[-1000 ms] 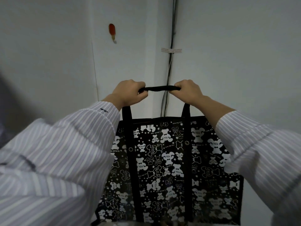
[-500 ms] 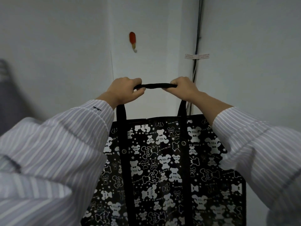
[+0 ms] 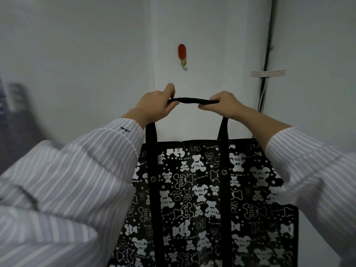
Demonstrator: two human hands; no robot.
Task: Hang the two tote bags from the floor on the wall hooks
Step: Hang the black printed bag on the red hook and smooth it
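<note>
Both hands, left (image 3: 156, 105) and right (image 3: 223, 104), grip the black bear-print tote bag's (image 3: 208, 199) strap taut, centre frame, apparently to loop over the red wall hook (image 3: 182, 54) above.

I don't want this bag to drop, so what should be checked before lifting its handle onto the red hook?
1. Left hand grips the handle: ok.
2. Right hand grips the handle: ok.
3. Handle stretch between the hands is bare: ok.
4. Red hook has nothing on it: ok.
5. Handle is at hook height: not ok, it is below.
6. Hook holds the tote bag's weight: cannot tell.
</note>
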